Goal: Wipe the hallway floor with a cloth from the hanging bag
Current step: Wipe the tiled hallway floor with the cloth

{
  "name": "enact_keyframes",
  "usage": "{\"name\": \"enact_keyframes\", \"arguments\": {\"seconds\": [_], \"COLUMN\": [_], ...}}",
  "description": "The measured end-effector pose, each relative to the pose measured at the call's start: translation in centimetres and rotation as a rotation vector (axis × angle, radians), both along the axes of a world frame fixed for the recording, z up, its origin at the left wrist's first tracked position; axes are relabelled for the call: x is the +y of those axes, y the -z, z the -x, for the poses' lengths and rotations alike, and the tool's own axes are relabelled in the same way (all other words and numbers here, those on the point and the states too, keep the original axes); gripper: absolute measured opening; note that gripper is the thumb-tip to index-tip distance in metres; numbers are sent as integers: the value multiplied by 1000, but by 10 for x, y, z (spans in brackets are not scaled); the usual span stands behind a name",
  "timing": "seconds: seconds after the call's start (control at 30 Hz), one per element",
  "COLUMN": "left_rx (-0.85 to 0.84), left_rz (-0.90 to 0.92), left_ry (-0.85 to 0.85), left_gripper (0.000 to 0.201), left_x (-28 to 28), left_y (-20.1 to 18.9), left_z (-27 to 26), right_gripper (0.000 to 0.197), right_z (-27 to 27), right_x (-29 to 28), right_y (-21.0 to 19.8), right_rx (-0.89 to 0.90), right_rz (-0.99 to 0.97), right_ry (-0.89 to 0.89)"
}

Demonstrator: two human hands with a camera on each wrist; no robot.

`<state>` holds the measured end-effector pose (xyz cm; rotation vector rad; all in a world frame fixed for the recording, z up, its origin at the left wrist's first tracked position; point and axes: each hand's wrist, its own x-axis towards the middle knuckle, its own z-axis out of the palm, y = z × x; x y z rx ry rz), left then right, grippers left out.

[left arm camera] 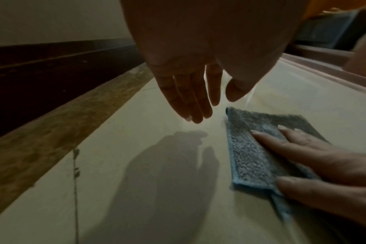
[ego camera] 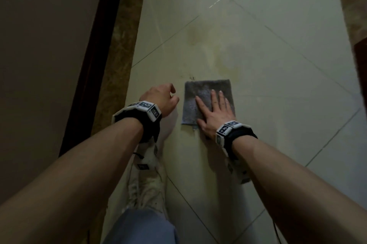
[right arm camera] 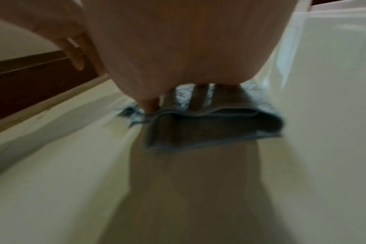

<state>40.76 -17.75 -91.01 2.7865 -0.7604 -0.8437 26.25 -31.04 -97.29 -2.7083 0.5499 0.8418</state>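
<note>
The cloth (ego camera: 207,100) is a grey-blue, nubbly terry piece folded into a flat rectangle, with its layered edges showing at the near end. It lies flat on the pale glossy tiled floor (ego camera: 278,65), just near of a faint yellowish patch.

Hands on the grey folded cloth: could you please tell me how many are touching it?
1. The right hand presses flat on the grey folded cloth; the left hand hovers beside it, above the pale tiled floor, holding nothing.
</note>
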Motion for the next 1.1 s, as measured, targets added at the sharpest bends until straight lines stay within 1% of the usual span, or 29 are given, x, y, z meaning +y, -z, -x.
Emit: {"name": "enact_keyframes", "arguments": {"seconds": [0.1, 0.17, 0.23, 0.27, 0.37, 0.4, 0.47, 0.53, 0.6, 0.7, 0.8, 0.9, 1.0, 1.1], "left_rx": [2, -10, -29, -33, -49, -60, -84, -86, -69, -79, -83, -63, -33, -38], "left_rz": [77, 100, 76, 51, -2, -16, -41, -63, -80, -81, -44, -36, -56, -51], "left_ry": [-117, -180, -226, -230, -225, -233, -243, -231, -213, -189, -146, -93, -26, 37], "left_gripper": [29, 22, 21, 21, 19, 19, 20, 22, 23, 24, 27, 30, 34, 35], "left_x": [14, 24, 37, 43, 64, 73, 87, 95, 96, 78, 48, 13, -16, -42], "left_y": [-1, -2, -1, 0, 4, 5, 6, 5, 3, 2, 1, 3, 4, 4], "left_z": [-10, -15, -17, -16, -16, -17, -18, -18, -18, -18, -15, -6, 2, 8], "right_gripper": [82, 80, 73, 73, 84, 85, 79, 71, 67, 65, 66, 68, 68, 69], "right_z": [-17, -34, -58, -71, -108, -115, -119, -116, -112, -104, -86, -50, -6, 36], "right_x": [26, 50, 78, 93, 133, 141, 144, 140, 134, 118, 89, 42, -5, -49], "right_y": [-1, -1, 0, 2, 8, 9, 10, 14, 14, 8, 8, 12, 13, 10], "right_rx": [1, -28, -69, -68, -29, -34, -65, -110, -132, -107, -114, -131, -123, -114], "right_rz": [-16, -43, -82, -105, -116, -105, -111, -154, -163, -158, -140, -70, -29, 21], "right_ry": [54, 65, 4, -36, -146, -185, -244, -273, -281, -224, -133, -18, 145, 306]}}
